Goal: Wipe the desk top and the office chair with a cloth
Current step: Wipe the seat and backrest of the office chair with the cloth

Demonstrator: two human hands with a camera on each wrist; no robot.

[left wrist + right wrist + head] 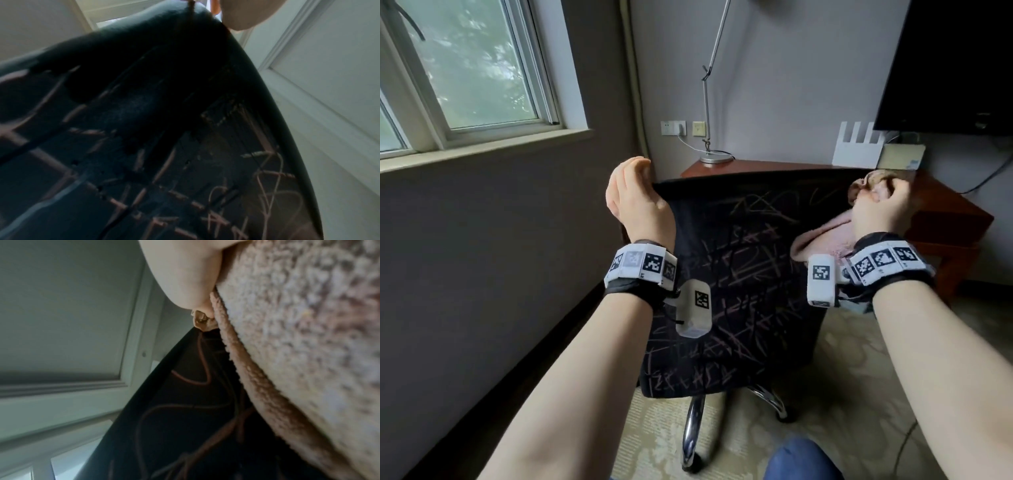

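Observation:
The black office chair faces away from me, and pinkish line marks cover its backrest. My left hand curls round the backrest's top left corner; the left wrist view shows the backrest close up, with a bit of the hand beside its top edge. My right hand grips a bunched pink fluffy cloth at the top right of the backrest. The cloth hangs down over the backrest. The right wrist view shows the cloth lying against the backrest. The brown desk stands behind the chair.
On the desk stand a metal lamp, a white router and a dark screen. The chair's chrome legs rest on pale carpet. A window and grey wall are to the left. My blue-clad knee is below.

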